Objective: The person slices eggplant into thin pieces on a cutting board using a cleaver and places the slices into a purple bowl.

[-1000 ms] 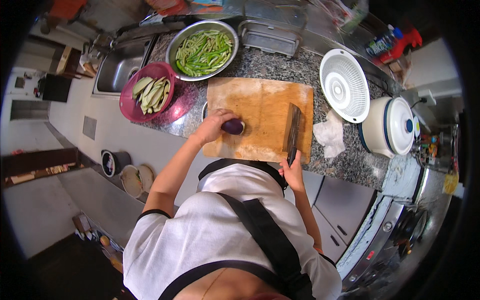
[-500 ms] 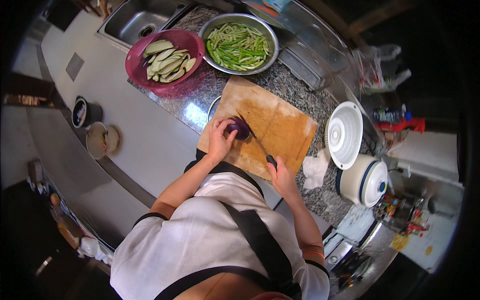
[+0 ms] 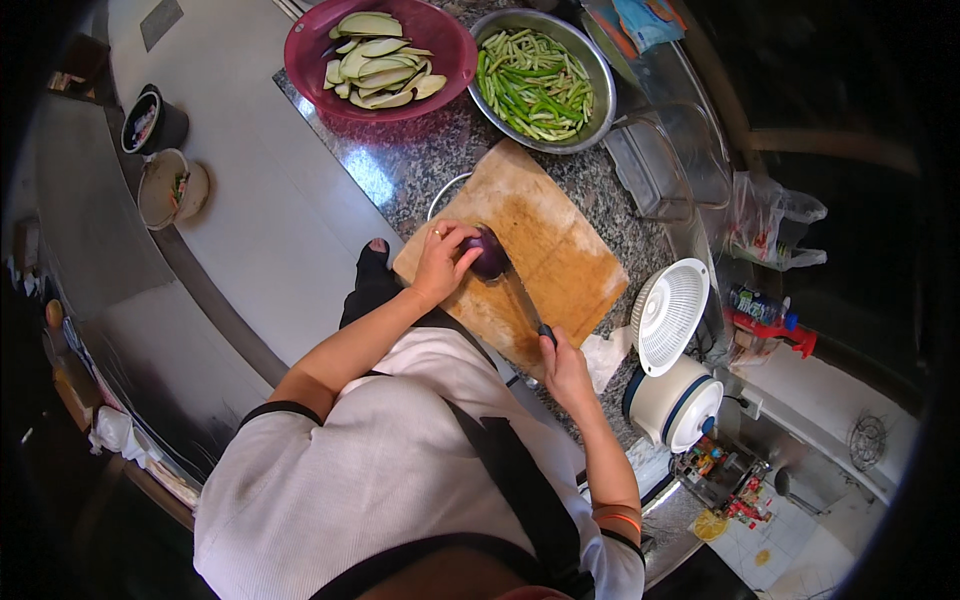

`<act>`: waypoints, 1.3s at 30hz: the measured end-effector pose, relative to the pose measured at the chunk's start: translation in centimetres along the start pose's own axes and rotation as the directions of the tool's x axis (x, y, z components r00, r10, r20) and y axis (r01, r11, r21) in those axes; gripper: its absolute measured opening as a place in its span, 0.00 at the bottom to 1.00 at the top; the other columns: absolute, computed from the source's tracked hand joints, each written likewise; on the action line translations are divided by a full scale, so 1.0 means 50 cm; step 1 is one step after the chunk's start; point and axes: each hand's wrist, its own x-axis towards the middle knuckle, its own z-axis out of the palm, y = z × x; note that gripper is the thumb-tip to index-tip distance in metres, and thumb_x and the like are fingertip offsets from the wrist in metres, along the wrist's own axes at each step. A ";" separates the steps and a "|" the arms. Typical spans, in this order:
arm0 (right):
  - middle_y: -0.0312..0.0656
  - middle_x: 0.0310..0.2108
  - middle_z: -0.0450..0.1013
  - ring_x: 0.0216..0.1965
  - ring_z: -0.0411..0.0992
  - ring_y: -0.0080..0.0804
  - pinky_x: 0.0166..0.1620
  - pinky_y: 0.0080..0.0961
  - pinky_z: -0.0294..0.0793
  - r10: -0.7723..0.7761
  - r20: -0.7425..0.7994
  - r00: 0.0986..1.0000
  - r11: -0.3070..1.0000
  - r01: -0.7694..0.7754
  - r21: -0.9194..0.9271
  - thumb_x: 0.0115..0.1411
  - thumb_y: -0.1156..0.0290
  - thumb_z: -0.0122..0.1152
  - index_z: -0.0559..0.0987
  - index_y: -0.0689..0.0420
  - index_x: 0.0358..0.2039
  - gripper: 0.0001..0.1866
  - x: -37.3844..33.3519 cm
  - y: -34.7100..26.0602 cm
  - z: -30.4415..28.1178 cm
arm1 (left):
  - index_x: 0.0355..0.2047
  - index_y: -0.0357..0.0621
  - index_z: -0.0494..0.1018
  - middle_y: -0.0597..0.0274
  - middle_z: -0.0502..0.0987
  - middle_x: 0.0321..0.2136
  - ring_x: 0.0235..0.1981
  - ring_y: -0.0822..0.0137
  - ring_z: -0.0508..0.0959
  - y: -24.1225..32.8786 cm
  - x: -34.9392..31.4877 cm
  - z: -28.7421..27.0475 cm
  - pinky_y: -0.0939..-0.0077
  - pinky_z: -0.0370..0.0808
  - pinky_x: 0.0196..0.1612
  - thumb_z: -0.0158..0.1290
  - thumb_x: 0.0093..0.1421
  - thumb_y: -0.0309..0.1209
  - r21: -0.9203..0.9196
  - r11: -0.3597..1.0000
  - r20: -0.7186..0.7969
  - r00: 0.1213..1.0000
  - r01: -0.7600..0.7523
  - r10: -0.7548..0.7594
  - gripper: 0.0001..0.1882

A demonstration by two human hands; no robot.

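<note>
On a worn wooden cutting board (image 3: 575, 245), my left hand (image 3: 443, 265) holds a dark purple eggplant piece (image 3: 490, 254), with the fingers curled over its left side. My right hand (image 3: 567, 368) is closed round the black handle of a knife (image 3: 524, 302). The blade reaches up to the right side of the eggplant; whether it has cut in, I cannot tell. Beyond the board, a dark pink bowl (image 3: 304, 58) contains pale eggplant slices (image 3: 385, 70). Beside it is a steel bowl (image 3: 603, 98) of cut green beans (image 3: 535, 85).
At the right of the granite counter (image 3: 455, 145) are a white cloth (image 3: 606, 357), a white strainer basket (image 3: 672, 316) and a cream pot with a lid (image 3: 668, 395). A clear plastic container (image 3: 650, 165) stands far right. Two bins (image 3: 168, 190) sit on the floor to the left.
The whole view has shifted and turned a little. The knife blade has drawn back toward me, its tip no longer showing beyond the eggplant. Both hands keep their grips.
</note>
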 end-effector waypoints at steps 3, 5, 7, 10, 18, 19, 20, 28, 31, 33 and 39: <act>0.63 0.21 0.69 0.29 0.67 0.66 0.30 0.51 0.65 -0.002 0.003 1.000 1.000 0.002 0.021 0.64 0.63 0.45 0.67 0.61 0.34 0.13 0.010 -0.004 0.007 | 0.37 0.42 0.72 0.55 0.67 0.36 0.39 0.56 0.69 -0.010 0.001 0.001 0.71 0.67 0.44 0.58 0.52 0.26 -0.026 0.999 0.019 1.000 0.025 -0.025 0.12; 0.63 0.22 0.69 0.29 0.67 0.66 0.30 0.51 0.65 -0.011 0.010 1.000 0.999 0.010 0.035 0.64 0.62 0.45 0.68 0.62 0.35 0.14 0.019 -0.007 0.005 | 0.36 0.41 0.73 0.55 0.67 0.36 0.39 0.57 0.69 -0.014 0.004 0.000 0.72 0.67 0.44 0.58 0.52 0.26 -0.034 0.999 0.031 0.999 0.024 -0.023 0.11; 0.64 0.23 0.69 0.30 0.67 0.67 0.30 0.51 0.65 -0.001 0.022 1.000 1.000 0.000 0.029 0.64 0.62 0.44 0.68 0.63 0.37 0.15 0.024 -0.008 0.005 | 0.36 0.41 0.73 0.56 0.67 0.35 0.39 0.57 0.69 -0.012 0.009 -0.003 0.72 0.67 0.44 0.58 0.51 0.26 -0.045 0.999 0.040 0.999 0.019 -0.017 0.11; 0.66 0.24 0.70 0.30 0.68 0.67 0.31 0.51 0.66 0.014 0.035 0.999 1.000 -0.015 0.017 0.64 0.61 0.44 0.69 0.64 0.39 0.16 0.028 -0.004 0.004 | 0.35 0.41 0.73 0.56 0.68 0.35 0.39 0.57 0.69 -0.009 0.012 -0.002 0.72 0.67 0.44 0.58 0.51 0.25 -0.032 0.999 0.043 0.999 0.014 -0.013 0.10; 0.64 0.23 0.70 0.29 0.68 0.67 0.30 0.51 0.66 -0.007 0.088 0.996 0.999 0.003 0.049 0.64 0.60 0.43 0.69 0.62 0.37 0.16 0.076 -0.030 -0.009 | 0.34 0.40 0.73 0.56 0.68 0.35 0.35 0.59 0.69 -0.011 0.014 -0.003 0.73 0.68 0.38 0.59 0.50 0.25 0.017 1.000 0.061 0.998 0.002 -0.003 0.10; 0.63 0.22 0.70 0.29 0.68 0.66 0.30 0.51 0.66 -0.034 0.073 0.997 0.999 0.031 0.045 0.64 0.59 0.43 0.69 0.62 0.37 0.16 0.082 -0.021 -0.001 | 0.34 0.40 0.73 0.56 0.68 0.35 0.35 0.59 0.69 -0.009 0.013 -0.003 0.73 0.67 0.38 0.59 0.50 0.25 0.021 1.000 0.061 0.998 0.017 -0.018 0.11; 0.63 0.22 0.70 0.28 0.68 0.66 0.30 0.51 0.66 -0.061 0.056 0.997 0.998 0.058 0.039 0.64 0.59 0.43 0.69 0.61 0.37 0.16 0.089 -0.006 0.012 | 0.34 0.39 0.73 0.56 0.68 0.36 0.35 0.58 0.69 -0.007 0.013 -0.005 0.73 0.67 0.38 0.59 0.50 0.26 0.006 1.000 0.072 0.997 0.030 -0.030 0.11; 0.62 0.23 0.71 0.28 0.70 0.63 0.29 0.52 0.66 -0.074 -0.066 0.995 0.996 0.077 0.043 0.63 0.58 0.45 0.69 0.59 0.40 0.17 0.161 0.018 0.133 | 0.35 0.39 0.73 0.57 0.68 0.36 0.38 0.59 0.70 -0.010 0.012 -0.018 0.73 0.68 0.40 0.59 0.51 0.25 0.007 0.999 0.115 0.993 -0.032 0.031 0.11; 0.62 0.24 0.71 0.28 0.70 0.63 0.29 0.51 0.67 -0.048 -0.106 0.993 0.996 0.056 0.073 0.62 0.57 0.46 0.70 0.59 0.41 0.17 0.168 0.019 0.168 | 0.35 0.39 0.73 0.56 0.68 0.36 0.39 0.59 0.70 -0.028 0.000 -0.009 0.73 0.68 0.42 0.59 0.50 0.25 -0.084 0.994 0.116 0.991 0.072 -0.062 0.11; 0.62 0.24 0.71 0.28 0.70 0.63 0.29 0.51 0.68 -0.046 -0.142 0.989 0.996 0.057 0.075 0.62 0.57 0.46 0.70 0.58 0.42 0.17 0.176 0.020 0.166 | 0.35 0.41 0.73 0.55 0.68 0.37 0.40 0.55 0.70 -0.014 0.006 -0.013 0.70 0.67 0.43 0.58 0.50 0.26 -0.072 0.995 0.114 0.992 0.068 -0.060 0.11; 0.62 0.31 0.72 0.36 0.69 0.62 0.37 0.47 0.68 -0.056 -0.131 0.990 0.963 0.088 0.254 0.63 0.57 0.46 0.71 0.62 0.43 0.20 0.178 0.053 0.155 | 0.42 0.43 0.71 0.53 0.69 0.41 0.43 0.52 0.69 0.008 0.013 -0.009 0.68 0.66 0.47 0.59 0.50 0.28 0.018 0.998 0.139 0.989 -0.056 0.053 0.18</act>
